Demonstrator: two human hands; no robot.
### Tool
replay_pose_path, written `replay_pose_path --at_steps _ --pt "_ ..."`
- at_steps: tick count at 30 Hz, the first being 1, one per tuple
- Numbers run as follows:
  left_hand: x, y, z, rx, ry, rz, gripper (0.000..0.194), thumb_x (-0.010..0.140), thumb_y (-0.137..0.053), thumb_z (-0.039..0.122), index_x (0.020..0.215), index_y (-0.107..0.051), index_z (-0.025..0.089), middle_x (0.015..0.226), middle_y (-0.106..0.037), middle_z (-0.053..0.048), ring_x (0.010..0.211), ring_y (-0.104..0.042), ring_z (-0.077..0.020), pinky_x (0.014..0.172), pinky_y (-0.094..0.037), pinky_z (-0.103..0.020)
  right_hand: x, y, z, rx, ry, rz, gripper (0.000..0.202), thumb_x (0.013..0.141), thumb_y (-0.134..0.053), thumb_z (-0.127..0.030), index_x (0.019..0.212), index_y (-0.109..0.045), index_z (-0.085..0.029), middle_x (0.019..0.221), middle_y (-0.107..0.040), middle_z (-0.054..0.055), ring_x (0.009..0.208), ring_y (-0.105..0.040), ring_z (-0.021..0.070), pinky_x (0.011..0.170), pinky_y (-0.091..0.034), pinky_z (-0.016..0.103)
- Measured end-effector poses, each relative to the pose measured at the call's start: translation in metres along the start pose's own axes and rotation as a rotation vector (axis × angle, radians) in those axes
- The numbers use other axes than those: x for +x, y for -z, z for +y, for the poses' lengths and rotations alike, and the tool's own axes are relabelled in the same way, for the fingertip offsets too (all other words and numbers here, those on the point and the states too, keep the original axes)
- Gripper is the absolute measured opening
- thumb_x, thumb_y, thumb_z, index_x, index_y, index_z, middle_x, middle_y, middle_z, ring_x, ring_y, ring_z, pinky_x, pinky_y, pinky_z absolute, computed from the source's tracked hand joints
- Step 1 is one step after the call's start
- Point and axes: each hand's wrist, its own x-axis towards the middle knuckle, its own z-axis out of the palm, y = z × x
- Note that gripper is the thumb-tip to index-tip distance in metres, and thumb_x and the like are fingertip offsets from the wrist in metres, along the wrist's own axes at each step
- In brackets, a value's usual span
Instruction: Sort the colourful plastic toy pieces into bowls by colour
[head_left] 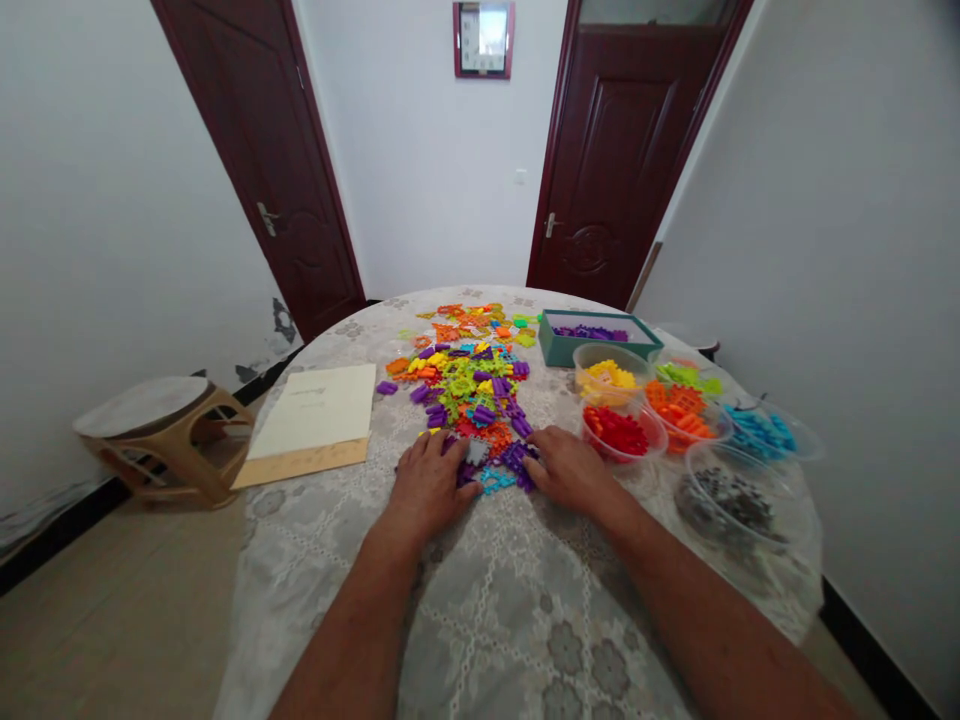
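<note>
A heap of colourful plastic building pieces [472, 385] runs down the middle of the table, mixing purple, lime, orange, yellow, red and blue. At its near left edge lies my left hand [429, 482], thumb apart from the fingers, partly covering purple pieces and touching a grey piece [477, 452]. My right hand [568, 470] rests on the near right side, thumb and fingers apart, its tips against purple pieces [517, 462]. Light blue pieces [496, 481] lie between the two hands. Neither hand visibly lifts anything; some fingertips are hidden among the pieces.
Right of the heap stand a green box [559, 350] with purple pieces and clear tubs of yellow [607, 378], red [616, 430], orange [681, 412], lime, blue [759, 432] and dark grey pieces [731, 500]. A paper pad [311, 415] lies left; a stool [169, 440] stands beside the table.
</note>
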Motion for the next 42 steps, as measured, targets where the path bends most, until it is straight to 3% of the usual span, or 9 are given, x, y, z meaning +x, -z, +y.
replay_pose_path --at_steps 6,10,16,20,26,29,33,37,42 --pt "0.000 0.004 -0.001 -0.040 0.012 0.009 0.054 0.086 -0.070 0.040 0.137 -0.062 0.025 0.147 -0.054 -0.015 0.139 -0.046 -0.0339 0.118 -0.035 -0.049 0.000 -0.022 -0.007 0.244 0.143 0.067 0.034 0.094 -0.067 -0.029 0.127 -0.065 -0.022 0.121 -0.070 0.012 0.110 -0.066 0.0263 0.096 -0.049 0.037" --pt "0.000 0.005 -0.001 -0.071 0.001 0.027 0.048 0.088 -0.066 0.031 0.135 -0.062 0.024 0.144 -0.056 -0.015 0.136 -0.048 -0.0325 0.117 -0.036 -0.050 0.005 -0.032 -0.006 0.366 0.150 0.123 0.036 0.090 -0.068 -0.021 0.126 -0.066 -0.021 0.119 -0.071 0.011 0.109 -0.066 0.0248 0.099 -0.049 0.037" --pt "0.000 0.004 0.001 -0.075 -0.044 0.015 0.049 0.086 -0.065 0.021 0.135 -0.065 0.027 0.145 -0.058 -0.012 0.138 -0.049 -0.0308 0.120 -0.034 -0.048 0.010 -0.029 -0.003 0.544 0.042 0.178 0.024 0.091 -0.062 -0.018 0.114 -0.070 -0.022 0.099 -0.074 0.004 0.093 -0.068 0.0211 0.088 -0.052 0.034" --pt "-0.001 0.005 0.006 -0.087 -0.082 0.004 0.042 0.087 -0.067 0.023 0.128 -0.069 0.029 0.146 -0.059 -0.011 0.140 -0.049 -0.0302 0.121 -0.033 -0.050 0.011 -0.025 -0.007 0.626 0.015 0.189 0.021 0.092 -0.060 -0.020 0.110 -0.071 -0.022 0.098 -0.075 0.004 0.092 -0.069 0.0213 0.084 -0.053 0.034" --pt "0.002 -0.002 0.010 -0.248 -0.132 0.188 0.043 0.091 -0.065 0.025 0.135 -0.064 0.023 0.141 -0.063 -0.013 0.136 -0.054 -0.0288 0.120 -0.039 -0.048 0.010 -0.021 -0.014 0.832 -0.032 0.242 0.021 0.094 -0.057 -0.026 0.109 -0.071 -0.022 0.098 -0.077 0.004 0.088 -0.071 0.0208 0.081 -0.055 0.034" --pt "0.002 -0.001 0.015 -0.396 -0.108 0.202 0.043 0.095 -0.062 0.029 0.138 -0.060 0.022 0.138 -0.066 -0.013 0.130 -0.060 -0.0276 0.115 -0.043 -0.046 0.008 -0.021 -0.019 0.895 0.023 0.219 0.022 0.095 -0.060 -0.030 0.111 -0.072 -0.022 0.099 -0.077 0.004 0.087 -0.071 0.0203 0.080 -0.055 0.033" --pt "0.001 0.011 0.021 -0.485 -0.036 0.101 0.027 0.097 -0.058 0.030 0.121 -0.067 0.022 0.116 -0.075 -0.008 0.110 -0.069 -0.0254 0.098 -0.050 -0.039 0.006 -0.017 -0.025 0.854 0.102 0.187 0.021 0.097 -0.059 -0.031 0.110 -0.072 -0.022 0.095 -0.075 0.003 0.082 -0.069 0.0186 0.076 -0.054 0.030" --pt "0.001 0.020 0.019 -0.531 0.034 0.096 0.017 0.097 -0.054 0.030 0.104 -0.067 0.021 0.101 -0.076 -0.005 0.097 -0.069 -0.0222 0.085 -0.049 -0.032 0.001 -0.005 -0.022 0.563 0.211 0.227 0.018 0.099 -0.057 -0.027 0.110 -0.070 -0.023 0.096 -0.072 0.004 0.085 -0.067 0.0193 0.082 -0.052 0.032" --pt "0.002 0.017 0.014 -0.632 0.124 0.079 0.030 0.095 -0.055 0.028 0.121 -0.066 0.020 0.093 -0.077 -0.004 0.084 -0.070 -0.0200 0.080 -0.049 -0.030 -0.011 0.001 -0.006 0.179 0.207 0.066 0.029 0.086 -0.072 -0.029 0.114 -0.067 -0.025 0.112 -0.067 0.008 0.096 -0.067 0.0250 0.082 -0.051 0.033"
